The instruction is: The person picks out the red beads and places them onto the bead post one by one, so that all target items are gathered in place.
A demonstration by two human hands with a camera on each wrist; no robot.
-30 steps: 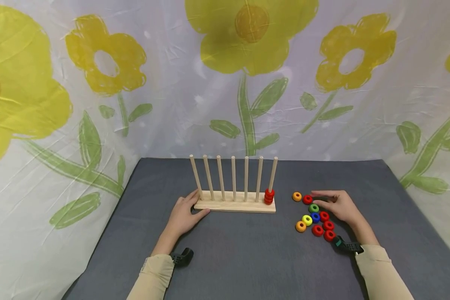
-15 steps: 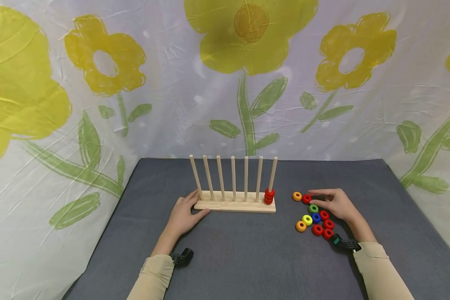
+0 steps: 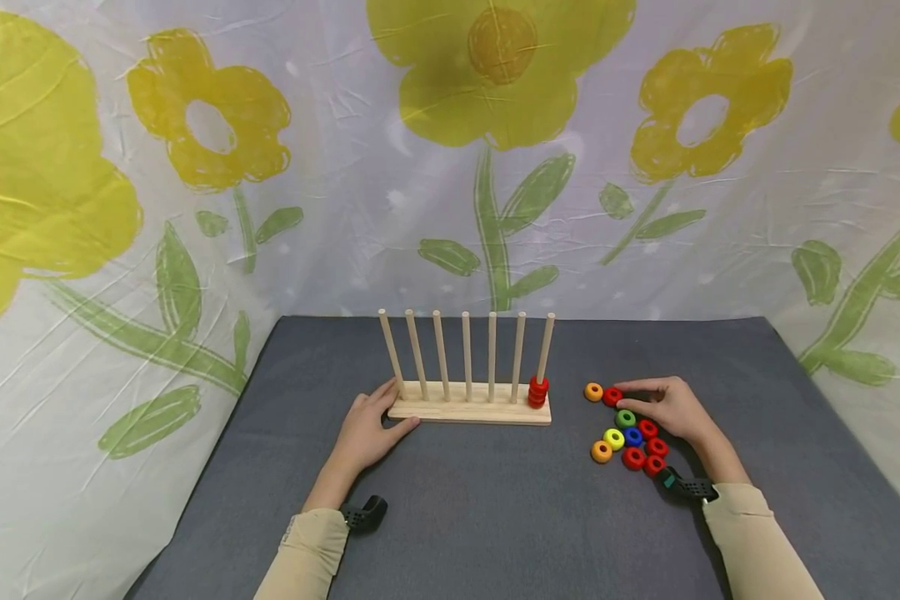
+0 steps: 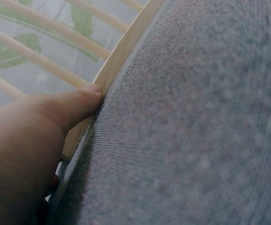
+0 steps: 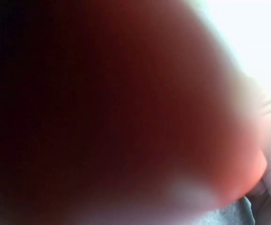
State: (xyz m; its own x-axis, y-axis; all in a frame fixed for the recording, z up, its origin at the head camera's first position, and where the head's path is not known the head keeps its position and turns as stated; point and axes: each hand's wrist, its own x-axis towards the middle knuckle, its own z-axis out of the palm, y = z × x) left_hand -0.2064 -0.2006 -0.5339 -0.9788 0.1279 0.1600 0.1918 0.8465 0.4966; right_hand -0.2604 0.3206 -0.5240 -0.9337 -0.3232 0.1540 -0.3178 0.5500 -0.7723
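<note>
My left hand [image 3: 369, 429] holds the left end of a wooden peg stand [image 3: 468, 412], its thumb [image 4: 81, 105] along the front edge of the base and the other fingers behind. Several upright pegs rise from the base. Red rings [image 3: 538, 392] are stacked on the rightmost peg. To the right of the stand, my right hand [image 3: 675, 408] pinches a red ring [image 3: 612, 397] between thumb and forefinger, low at the table. An orange ring [image 3: 593, 392] lies just left of it, and a green ring [image 3: 626, 419] just below the thumb. A blurred red shape [image 5: 126, 117] fills most of the right wrist view.
A yellow ring [image 3: 613, 439], a blue ring [image 3: 633, 437], another orange ring [image 3: 602, 452] and several red rings [image 3: 633, 458] lie grouped below the right hand. The right wrist strap [image 3: 690, 486] is close to the nearest red ring. Dark cloth [image 3: 480, 517] covers the table; a flower-printed curtain [image 3: 330, 208] hangs behind.
The right hand has moved slightly left with the red ring. A few red rings near its wrist have shifted a little up and left. The left hand and stand stay put.
</note>
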